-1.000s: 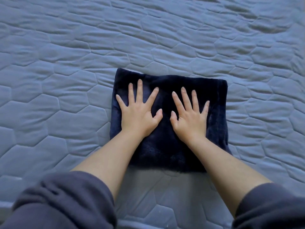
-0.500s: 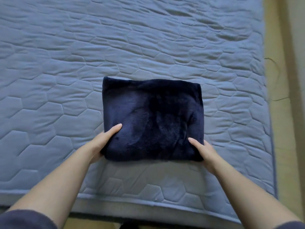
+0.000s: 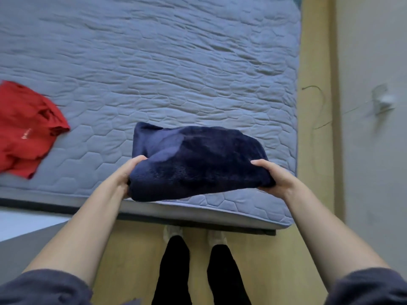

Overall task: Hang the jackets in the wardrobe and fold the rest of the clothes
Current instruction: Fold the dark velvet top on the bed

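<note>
A folded dark navy fleece garment (image 3: 198, 161) is lifted just above the near edge of the grey quilted mattress (image 3: 154, 62). My left hand (image 3: 123, 175) grips its left end, thumb on top and fingers underneath. My right hand (image 3: 275, 177) grips its right end the same way. The bundle sags a little between my hands. A crumpled red garment (image 3: 26, 128) lies unfolded on the mattress at the far left.
The mattress's near edge (image 3: 198, 214) runs across in front of my legs and feet (image 3: 193, 238) on the wooden floor. A wooden strip and a pale wall (image 3: 370, 150) with a thin cable border the bed's right side. A grey surface (image 3: 26, 238) sits at lower left.
My hands went from pressing flat on the folded navy garment to gripping its two ends, and they have raised it off the mattress toward me. My view pulled back, showing the red garment.
</note>
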A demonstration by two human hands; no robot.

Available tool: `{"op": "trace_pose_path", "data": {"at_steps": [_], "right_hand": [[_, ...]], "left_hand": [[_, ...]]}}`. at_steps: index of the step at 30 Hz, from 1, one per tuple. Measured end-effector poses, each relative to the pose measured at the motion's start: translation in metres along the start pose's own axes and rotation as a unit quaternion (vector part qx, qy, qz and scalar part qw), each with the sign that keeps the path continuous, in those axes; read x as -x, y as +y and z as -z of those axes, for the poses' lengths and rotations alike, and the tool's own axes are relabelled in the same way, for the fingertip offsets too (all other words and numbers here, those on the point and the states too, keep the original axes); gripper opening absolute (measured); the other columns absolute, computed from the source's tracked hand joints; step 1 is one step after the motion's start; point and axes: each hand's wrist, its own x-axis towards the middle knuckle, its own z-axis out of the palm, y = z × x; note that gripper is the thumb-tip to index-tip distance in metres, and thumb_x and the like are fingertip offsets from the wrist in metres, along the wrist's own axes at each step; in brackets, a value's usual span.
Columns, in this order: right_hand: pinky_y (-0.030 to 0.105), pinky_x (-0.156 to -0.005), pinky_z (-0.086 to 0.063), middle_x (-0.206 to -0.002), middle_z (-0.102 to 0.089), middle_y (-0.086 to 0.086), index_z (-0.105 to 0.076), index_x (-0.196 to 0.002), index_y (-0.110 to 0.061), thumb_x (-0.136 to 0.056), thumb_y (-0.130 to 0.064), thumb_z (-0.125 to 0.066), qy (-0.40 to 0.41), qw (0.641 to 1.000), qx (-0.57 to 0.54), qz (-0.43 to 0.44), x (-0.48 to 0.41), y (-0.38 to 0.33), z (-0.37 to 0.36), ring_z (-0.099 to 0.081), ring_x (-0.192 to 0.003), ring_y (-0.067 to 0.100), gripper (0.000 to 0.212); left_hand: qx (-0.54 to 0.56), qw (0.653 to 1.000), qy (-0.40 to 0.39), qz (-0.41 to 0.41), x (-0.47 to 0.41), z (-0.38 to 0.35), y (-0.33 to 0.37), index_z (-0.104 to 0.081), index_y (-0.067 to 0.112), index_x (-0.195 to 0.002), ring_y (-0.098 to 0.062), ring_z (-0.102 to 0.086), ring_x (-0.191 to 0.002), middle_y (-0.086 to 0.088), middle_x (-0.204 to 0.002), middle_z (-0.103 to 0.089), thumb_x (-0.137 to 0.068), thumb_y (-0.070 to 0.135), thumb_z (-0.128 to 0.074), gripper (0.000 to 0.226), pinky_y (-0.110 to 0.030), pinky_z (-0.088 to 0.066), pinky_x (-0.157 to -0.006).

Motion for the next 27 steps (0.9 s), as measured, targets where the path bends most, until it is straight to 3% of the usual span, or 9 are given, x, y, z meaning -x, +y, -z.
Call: {"op": "trace_pose_path", "data": {"at_steps": [2,6,12,15,17,20,22,24,27], "right_hand": [[0.027,-0.060,-0.054,-0.094,-0.072,0.007,-0.064,-0.107,-0.011,-0.075,-0.019,-0.066,-0.050,0.998,0.009,0.022,0.048,-0.011,-0.009,-0.069,-0.077,0.017,0.033],[0.031,-0.065,-0.057,-0.097,-0.070,0.012,-0.063,-0.105,-0.006,-0.086,-0.006,-0.054,-0.141,0.987,0.042,0.063,0.123,-0.012,-0.025,-0.068,-0.080,0.021,0.021],[0.027,-0.062,-0.057,-0.087,-0.074,0.009,-0.075,-0.088,-0.009,-0.072,-0.017,-0.065,-0.267,0.962,0.032,0.053,0.177,-0.006,-0.036,-0.071,-0.073,0.017,0.021],[0.031,-0.065,-0.057,-0.095,-0.074,0.011,-0.076,-0.094,-0.009,-0.053,-0.024,-0.088,-0.359,0.929,0.084,0.018,0.196,-0.004,-0.042,-0.072,-0.080,0.021,0.046],[0.039,-0.071,-0.057,-0.104,-0.072,0.012,-0.077,-0.099,-0.013,-0.049,-0.036,-0.092,-0.408,0.903,0.133,-0.021,0.207,0.002,-0.053,-0.071,-0.091,0.026,0.057],[0.061,-0.084,-0.048,-0.123,-0.064,0.015,-0.069,-0.117,-0.015,-0.069,-0.049,-0.078,-0.438,0.864,0.230,-0.091,0.229,0.028,-0.090,-0.059,-0.113,0.040,0.059],[0.047,-0.076,-0.054,-0.102,-0.071,0.014,-0.074,-0.098,-0.007,-0.072,-0.044,-0.077,-0.448,0.834,0.301,-0.112,0.250,0.063,-0.117,-0.067,-0.094,0.032,0.045],[0.032,-0.061,-0.049,-0.074,-0.061,0.013,-0.067,-0.073,-0.004,-0.087,-0.023,-0.064,-0.428,0.808,0.399,-0.068,0.268,0.105,-0.138,-0.061,-0.068,0.023,0.024],[0.030,-0.059,-0.048,-0.079,-0.058,0.010,-0.055,-0.082,-0.007,-0.102,-0.012,-0.038,-0.378,0.767,0.517,0.039,0.293,0.175,-0.161,-0.058,-0.068,0.022,0.027]], "left_hand": [[0.027,0.999,-0.019,-0.027,0.061,0.021,0.000,-0.059,0.016,-0.047,-0.011,-0.052,-0.039,0.004,-0.045,-0.054,-0.086,0.022,-0.049,0.041,-0.015,-0.038,-0.041],[0.059,0.994,-0.031,-0.092,0.169,0.042,-0.010,-0.068,0.014,-0.062,-0.016,-0.062,-0.055,-0.002,-0.061,-0.066,-0.085,0.025,-0.050,0.032,-0.030,-0.045,-0.062],[0.198,0.947,0.081,-0.239,0.309,0.025,-0.090,-0.062,0.014,-0.042,-0.007,-0.056,-0.044,0.004,-0.047,-0.058,-0.088,0.012,-0.042,0.050,-0.013,-0.043,-0.043],[0.278,0.913,0.152,-0.256,0.365,0.011,-0.155,-0.058,0.019,-0.045,-0.010,-0.053,-0.045,0.003,-0.048,-0.054,-0.083,0.013,-0.048,0.039,-0.015,-0.042,-0.043],[0.323,0.890,0.195,-0.258,0.400,0.003,-0.197,-0.055,0.020,-0.040,-0.008,-0.048,-0.039,0.005,-0.043,-0.050,-0.083,0.013,-0.047,0.044,-0.013,-0.038,-0.039],[0.379,0.850,0.253,-0.265,0.447,-0.008,-0.257,-0.047,0.019,-0.032,-0.006,-0.040,-0.032,0.007,-0.036,-0.042,-0.086,0.009,-0.042,0.055,-0.011,-0.031,-0.034],[0.412,0.824,0.285,-0.266,0.477,-0.015,-0.299,-0.044,0.019,-0.032,-0.005,-0.038,-0.032,0.007,-0.036,-0.038,-0.086,0.008,-0.042,0.055,-0.012,-0.030,-0.033],[0.450,0.792,0.310,-0.271,0.506,-0.024,-0.343,-0.044,0.018,-0.032,-0.005,-0.039,-0.033,0.007,-0.036,-0.039,-0.086,0.008,-0.043,0.055,-0.012,-0.030,-0.033],[0.505,0.740,0.350,-0.274,0.550,-0.039,-0.418,-0.047,0.017,-0.031,-0.006,-0.042,-0.031,0.007,-0.035,-0.042,-0.088,0.009,-0.041,0.057,-0.010,-0.031,-0.034]]}}
